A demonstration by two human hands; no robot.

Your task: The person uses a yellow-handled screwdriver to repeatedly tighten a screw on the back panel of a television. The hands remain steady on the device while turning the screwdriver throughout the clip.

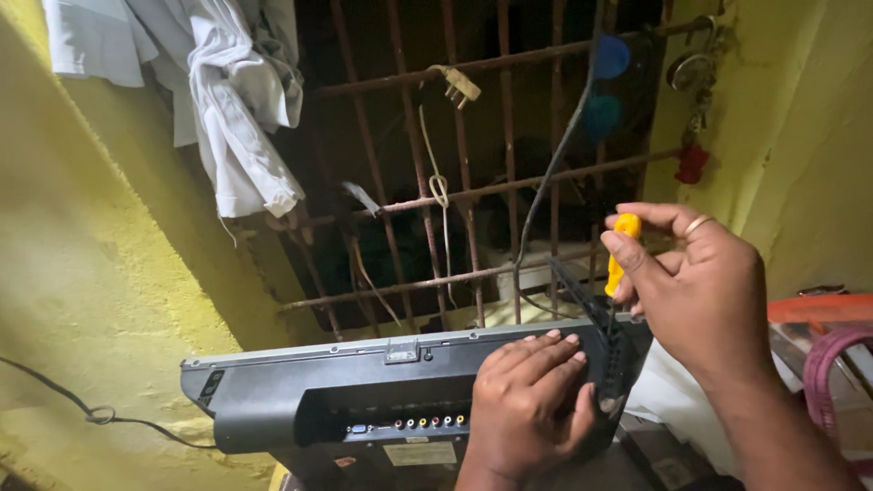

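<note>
two hands are working at the back of the grey television set (364, 382), which is standing upright just below the barred window (473, 164). the left hand (527, 405) is pressing flat on the set's rear casing, fingers spread and gripping nothing, just steadying it near the right-hand edge. the right hand (700, 291) is closing around a yellow-handled screwdriver (621, 255), wrist cocked, the shaft angling down into the set's vented side. that casing is looking like stiff, thin plastic, probably light but easy to crack, so bracing on the flat back panel seems wise. a row of coloured sockets (414, 423) is showing left of the left hand. white cloth (227, 100) is hanging above the set.
</note>
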